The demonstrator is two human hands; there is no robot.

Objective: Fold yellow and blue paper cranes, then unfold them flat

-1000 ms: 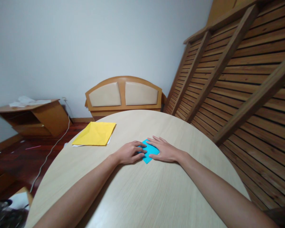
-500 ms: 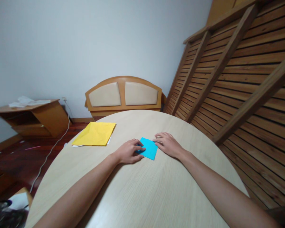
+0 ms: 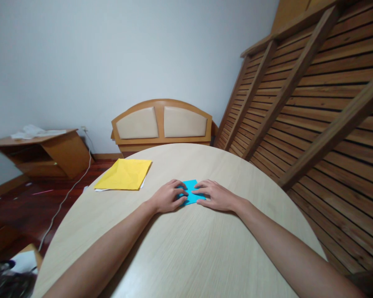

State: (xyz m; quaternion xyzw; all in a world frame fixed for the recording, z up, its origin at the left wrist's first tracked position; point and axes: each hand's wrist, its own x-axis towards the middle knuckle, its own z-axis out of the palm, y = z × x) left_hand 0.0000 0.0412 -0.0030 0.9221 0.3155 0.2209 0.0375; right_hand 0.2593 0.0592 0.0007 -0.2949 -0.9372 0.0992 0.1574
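Nearest the camera, two bare forearms run up across the round, pale wood-grain tabletop [image 3: 180, 256] and meet near its middle. The left hand [image 3: 167, 198] lies palm down, its fingers [image 3: 180, 185] loosely spread and laid flat on the left part of a small bright-blue folded paper square [image 3: 191, 193]. The right hand [image 3: 216, 195] mirrors it from the other side, fingers stretched out and slightly apart, tips resting on the right part of the sheet. Neither hand pinches or lifts it; both press it down against the tabletop, and only a strip of blue shows between them.

Judging by this pose, a fold is being flattened or a crease set. A following move would probably call for one hand to anchor the paper while the other runs along the edge or raises a flap; which edge is folded cannot be told.

Further back and to the left, well apart from the hands, a larger creased yellow paper sheet [image 3: 124, 174] lies near the tabletop's far rim. Beyond the table stand a padded wooden headboard [image 3: 161, 122], a slatted wooden bed frame [image 3: 313, 95] leaning on the right, and a low wooden side cabinet [image 3: 43, 153] by the wall.
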